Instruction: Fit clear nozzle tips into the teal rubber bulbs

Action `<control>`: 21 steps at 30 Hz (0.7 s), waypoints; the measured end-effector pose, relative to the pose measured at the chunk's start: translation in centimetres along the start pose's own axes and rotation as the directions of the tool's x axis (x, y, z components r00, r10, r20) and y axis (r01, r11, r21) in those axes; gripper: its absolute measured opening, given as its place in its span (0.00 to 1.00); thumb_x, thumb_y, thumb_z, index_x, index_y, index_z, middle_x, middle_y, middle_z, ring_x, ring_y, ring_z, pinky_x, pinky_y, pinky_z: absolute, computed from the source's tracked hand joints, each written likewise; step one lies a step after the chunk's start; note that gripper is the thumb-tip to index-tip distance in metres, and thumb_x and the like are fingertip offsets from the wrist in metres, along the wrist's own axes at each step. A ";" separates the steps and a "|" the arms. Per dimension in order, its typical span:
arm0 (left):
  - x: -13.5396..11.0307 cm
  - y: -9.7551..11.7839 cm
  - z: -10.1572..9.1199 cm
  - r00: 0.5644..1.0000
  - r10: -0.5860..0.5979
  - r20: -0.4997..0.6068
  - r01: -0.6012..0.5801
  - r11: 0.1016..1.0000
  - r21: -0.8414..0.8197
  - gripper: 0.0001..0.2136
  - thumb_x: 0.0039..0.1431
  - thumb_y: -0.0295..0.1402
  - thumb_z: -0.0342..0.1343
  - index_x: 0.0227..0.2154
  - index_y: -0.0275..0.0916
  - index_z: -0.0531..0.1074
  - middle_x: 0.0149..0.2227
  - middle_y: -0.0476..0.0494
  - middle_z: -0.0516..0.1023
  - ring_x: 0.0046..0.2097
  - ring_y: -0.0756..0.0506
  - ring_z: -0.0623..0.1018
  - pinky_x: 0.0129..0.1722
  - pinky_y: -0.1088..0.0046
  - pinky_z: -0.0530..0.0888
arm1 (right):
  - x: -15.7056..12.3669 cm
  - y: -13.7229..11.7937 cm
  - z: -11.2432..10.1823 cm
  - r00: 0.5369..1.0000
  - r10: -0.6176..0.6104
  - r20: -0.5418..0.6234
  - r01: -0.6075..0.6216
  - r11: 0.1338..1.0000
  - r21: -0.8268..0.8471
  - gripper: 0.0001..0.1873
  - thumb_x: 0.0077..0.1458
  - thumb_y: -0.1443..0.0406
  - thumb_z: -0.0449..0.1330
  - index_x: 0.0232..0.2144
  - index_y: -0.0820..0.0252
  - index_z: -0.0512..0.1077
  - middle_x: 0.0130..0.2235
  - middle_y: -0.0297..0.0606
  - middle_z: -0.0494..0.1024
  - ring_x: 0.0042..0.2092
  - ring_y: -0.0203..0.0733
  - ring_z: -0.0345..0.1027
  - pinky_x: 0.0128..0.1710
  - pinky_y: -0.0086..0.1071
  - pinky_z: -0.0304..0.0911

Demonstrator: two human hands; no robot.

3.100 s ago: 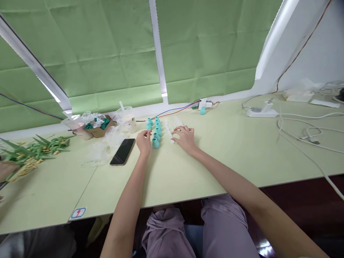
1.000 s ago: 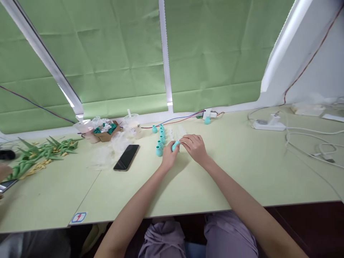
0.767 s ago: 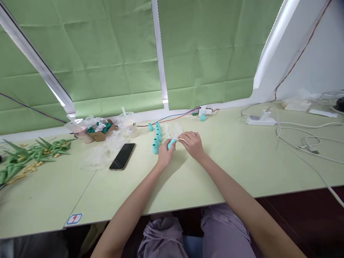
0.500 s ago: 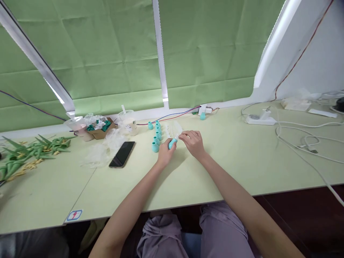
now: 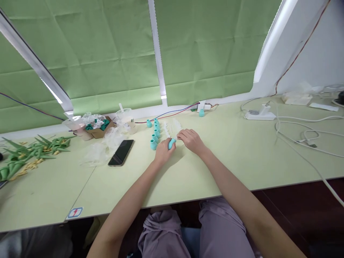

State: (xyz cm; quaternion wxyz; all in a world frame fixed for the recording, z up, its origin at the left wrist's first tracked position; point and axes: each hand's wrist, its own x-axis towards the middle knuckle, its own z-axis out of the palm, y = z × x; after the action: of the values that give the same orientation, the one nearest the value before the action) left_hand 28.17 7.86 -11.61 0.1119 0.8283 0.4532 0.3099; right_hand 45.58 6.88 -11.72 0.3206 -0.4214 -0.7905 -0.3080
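Note:
My left hand (image 5: 163, 153) is closed round a small teal vase-shaped piece (image 5: 171, 143), tilted toward my right hand. My right hand (image 5: 190, 139) pinches at the piece's mouth, where a small clear part seems to sit; I cannot make it out. A row of several more teal pieces (image 5: 155, 133) stands just left of my hands. Small clear white parts (image 5: 172, 125) lie in a patch behind my hands.
A black phone (image 5: 121, 152) lies left of the row, beside crumpled clear plastic (image 5: 99, 152). Cups and a cardboard box (image 5: 98, 128) stand at the back left, green cones (image 5: 29, 152) at far left. A power strip (image 5: 259, 114) and white cables (image 5: 303, 134) lie right.
Since three seconds ago my left hand picked a teal piece from the row and my right hand came to its mouth. In the last second the hands stay joined.

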 end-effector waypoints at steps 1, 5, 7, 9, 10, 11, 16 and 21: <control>0.1 -0.1 0.0 1.000 -0.005 0.006 0.005 1.000 0.007 0.12 0.58 0.37 0.44 0.38 0.39 0.69 0.35 0.43 0.75 0.38 0.43 0.73 0.37 0.70 0.66 | 0.1 0.0 0.0 1.000 0.018 0.024 -0.019 0.999 0.037 0.10 0.62 0.69 0.46 0.32 0.61 0.66 0.33 0.38 0.71 0.35 0.39 0.61 0.35 0.33 0.50; 0.4 -0.6 0.0 1.000 0.002 0.029 -0.002 1.000 0.017 0.13 0.58 0.38 0.44 0.39 0.39 0.69 0.35 0.43 0.75 0.38 0.43 0.73 0.37 0.70 0.66 | 0.4 -0.1 0.1 0.991 0.101 0.092 -0.118 0.970 0.212 0.10 0.63 0.67 0.46 0.33 0.60 0.65 0.34 0.39 0.70 0.37 0.39 0.61 0.36 0.31 0.54; 0.5 -0.7 -0.1 0.999 0.015 0.029 -0.015 1.000 0.006 0.13 0.58 0.38 0.44 0.40 0.39 0.69 0.35 0.42 0.75 0.38 0.43 0.73 0.38 0.70 0.66 | 0.4 -0.2 0.1 0.984 0.145 0.108 -0.169 0.947 0.271 0.08 0.62 0.67 0.46 0.33 0.60 0.64 0.35 0.38 0.69 0.37 0.38 0.61 0.36 0.30 0.55; 0.5 -0.8 -0.1 0.999 0.025 0.023 -0.025 1.000 -0.012 0.13 0.58 0.38 0.44 0.41 0.40 0.69 0.35 0.43 0.75 0.38 0.43 0.73 0.38 0.70 0.66 | 0.4 -0.4 0.2 0.973 0.203 0.114 -0.229 0.920 0.320 0.08 0.62 0.68 0.46 0.33 0.60 0.64 0.35 0.38 0.68 0.37 0.38 0.61 0.35 0.29 0.55; 0.5 -0.7 -0.1 0.999 0.028 0.018 -0.028 0.999 -0.021 0.13 0.58 0.38 0.44 0.41 0.40 0.69 0.35 0.43 0.75 0.38 0.44 0.73 0.38 0.70 0.66 | 0.4 -0.5 0.2 0.965 0.236 0.116 -0.262 0.901 0.346 0.07 0.62 0.67 0.46 0.33 0.59 0.63 0.35 0.38 0.67 0.36 0.38 0.61 0.34 0.29 0.55; 0.5 -0.7 -0.2 0.999 0.031 0.014 -0.030 0.999 -0.029 0.13 0.59 0.38 0.44 0.40 0.40 0.69 0.35 0.43 0.74 0.37 0.44 0.73 0.37 0.70 0.66 | 0.5 -0.6 0.2 0.956 0.268 0.117 -0.292 0.879 0.377 0.07 0.61 0.67 0.46 0.33 0.59 0.63 0.35 0.38 0.67 0.36 0.38 0.61 0.33 0.29 0.55; 0.5 -0.3 -0.4 0.999 0.052 -0.006 -0.052 0.996 -0.070 0.13 0.59 0.39 0.43 0.40 0.40 0.68 0.33 0.45 0.73 0.35 0.45 0.72 0.35 0.72 0.65 | 0.7 -1.0 0.6 0.907 0.414 0.081 -0.387 0.741 0.549 0.07 0.61 0.66 0.44 0.33 0.58 0.60 0.35 0.37 0.65 0.34 0.37 0.61 0.33 0.29 0.56; 0.6 0.0 -0.6 0.998 0.066 -0.012 -0.067 0.993 -0.097 0.14 0.59 0.41 0.42 0.40 0.40 0.68 0.32 0.46 0.73 0.34 0.46 0.71 0.34 0.73 0.64 | 1.0 -1.7 1.3 0.841 0.540 -0.002 -0.407 0.635 0.656 0.08 0.61 0.62 0.43 0.31 0.57 0.57 0.33 0.36 0.63 0.35 0.38 0.60 0.36 0.30 0.58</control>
State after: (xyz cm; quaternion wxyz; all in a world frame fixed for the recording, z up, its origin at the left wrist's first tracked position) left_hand 28.07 8.29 -10.86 0.1399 0.8353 0.4100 0.3387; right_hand 43.35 7.60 -12.08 0.5894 -0.4487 -0.6710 0.0313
